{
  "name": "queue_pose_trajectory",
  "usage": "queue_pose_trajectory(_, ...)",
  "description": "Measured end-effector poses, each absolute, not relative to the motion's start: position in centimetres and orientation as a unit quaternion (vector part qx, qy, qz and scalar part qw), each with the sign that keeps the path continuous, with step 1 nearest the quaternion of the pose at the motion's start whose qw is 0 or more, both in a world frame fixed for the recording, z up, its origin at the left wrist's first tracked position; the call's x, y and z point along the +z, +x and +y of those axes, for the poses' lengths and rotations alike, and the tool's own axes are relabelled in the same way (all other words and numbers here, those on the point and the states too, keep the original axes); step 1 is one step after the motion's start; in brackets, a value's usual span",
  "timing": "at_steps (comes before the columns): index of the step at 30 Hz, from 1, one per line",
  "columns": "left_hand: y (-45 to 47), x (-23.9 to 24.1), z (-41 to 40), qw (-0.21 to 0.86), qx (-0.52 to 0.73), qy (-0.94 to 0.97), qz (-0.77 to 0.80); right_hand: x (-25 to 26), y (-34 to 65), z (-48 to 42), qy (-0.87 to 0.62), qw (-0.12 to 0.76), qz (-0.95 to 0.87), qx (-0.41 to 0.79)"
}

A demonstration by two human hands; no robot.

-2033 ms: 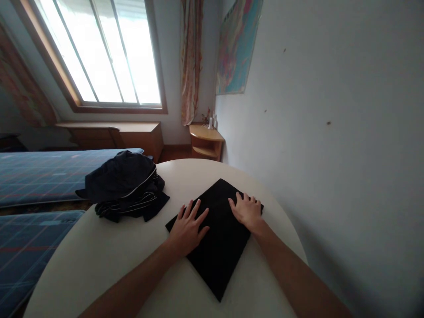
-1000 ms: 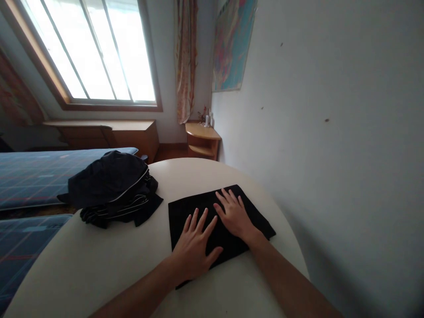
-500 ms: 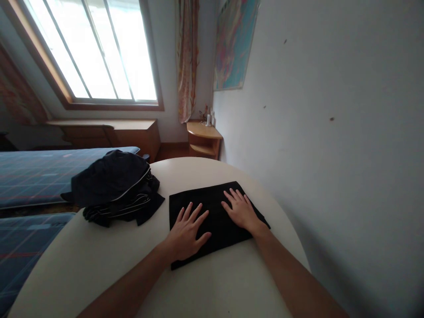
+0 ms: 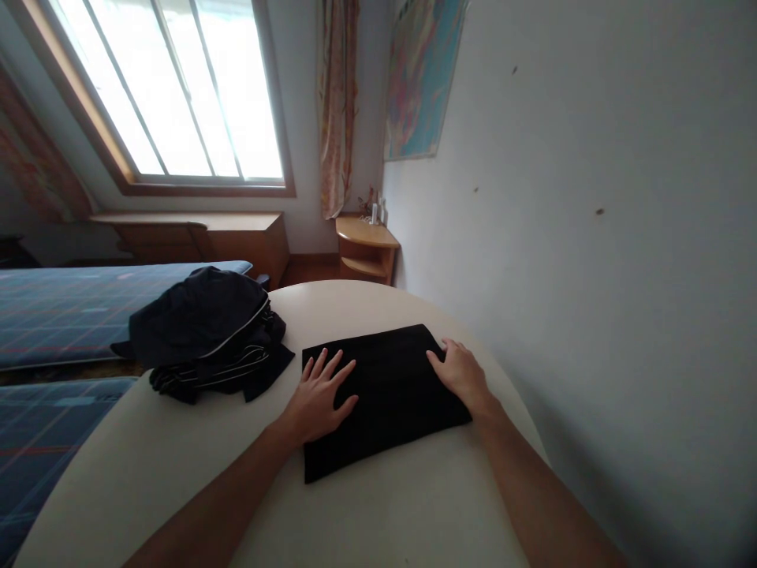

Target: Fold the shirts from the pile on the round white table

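A folded black cloth (image 4: 387, 390) lies flat on the round white table (image 4: 367, 505), its long side running left to right. My left hand (image 4: 316, 398) rests palm down on the cloth's left edge with its fingers spread. At the cloth's right edge lies my right hand (image 4: 461, 372), also flat and open. Neither hand holds anything.
A heap of dark clothes with white piping (image 4: 206, 335) sits on the table's left side, close to the cloth. The wall (image 4: 591, 237) runs along the table's right. Blue plaid beds (image 4: 65, 304) stand to the left, a wooden corner shelf (image 4: 365, 246) beyond.
The cloth was turned from a slant to lie crosswise. Since then both hands have slid apart from its middle to its left and right edges.
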State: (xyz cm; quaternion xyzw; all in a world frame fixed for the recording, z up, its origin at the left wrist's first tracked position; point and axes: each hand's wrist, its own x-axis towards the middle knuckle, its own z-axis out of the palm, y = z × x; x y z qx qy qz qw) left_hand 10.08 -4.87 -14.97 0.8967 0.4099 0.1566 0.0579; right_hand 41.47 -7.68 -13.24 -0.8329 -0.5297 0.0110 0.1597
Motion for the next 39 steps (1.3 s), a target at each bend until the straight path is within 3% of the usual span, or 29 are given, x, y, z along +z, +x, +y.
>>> queue_pose_trajectory(10, 12.8, -13.5, -8.2, 0.128, 0.100, 0.932, 0.324, -12.2, 42.2, -8.1, -0.880, 0.080, -0.465, 0.049)
queue_pose_trajectory(18, 12.6, -12.1, -9.8, 0.133, 0.057, 0.931, 0.334, -12.3, 42.2, -8.5, -0.858, 0.170, -0.477, 0.086)
queue_pose_trajectory(23, 12.6, -11.2, -10.6, 0.121, 0.071, 0.938, 0.318, -12.4, 42.4, -8.9, -0.747, 0.269, -0.592, 0.136)
queue_pose_trajectory(33, 13.2, -12.2, -10.0, 0.153, 0.106, 0.958, 0.219, -12.0, 42.6, -8.7, -0.704, 0.312, -0.630, 0.097)
queue_pose_trajectory(39, 13.6, -10.3, -11.0, 0.184, 0.050, 0.972, 0.139, -11.8, 42.4, -9.0, -0.703, 0.306, -0.636, 0.087)
